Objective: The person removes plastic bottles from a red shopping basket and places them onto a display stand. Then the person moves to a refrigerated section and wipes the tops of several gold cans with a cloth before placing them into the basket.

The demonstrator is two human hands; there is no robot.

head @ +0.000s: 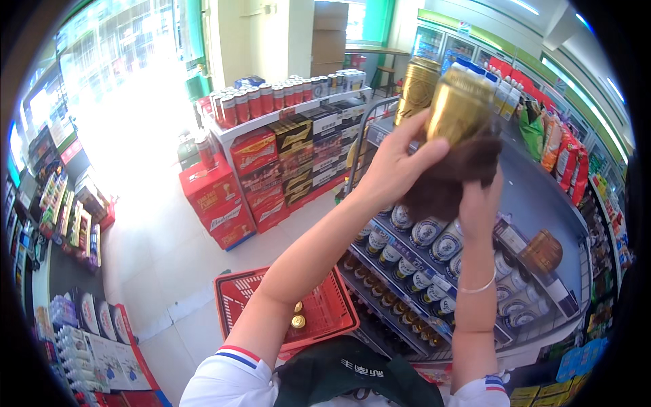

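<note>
My left hand [409, 157] grips a gold beverage can [460, 104], raised above a metal shelf rack. My right hand [478, 198] is against a dark brown cloth [447, 178], which is blurred and pressed near the can's lower part. Another gold can [417, 89] stands upright just behind, on the rack's top level. Below my hands, white-and-blue cans [427, 233] line a shelf of the rack. A red plastic basket [351, 320] is at the lower middle, partly behind my left arm, with gold-topped cans [298, 321] inside.
Stacked beer cartons [216, 198] and a display shelf with red-and-white cans [254, 102] stand to the left. A brown sign [543, 250] is fixed on the rack's right side. Bagged goods [569, 157] hang at the right, and glass-door coolers [457, 51] line the back.
</note>
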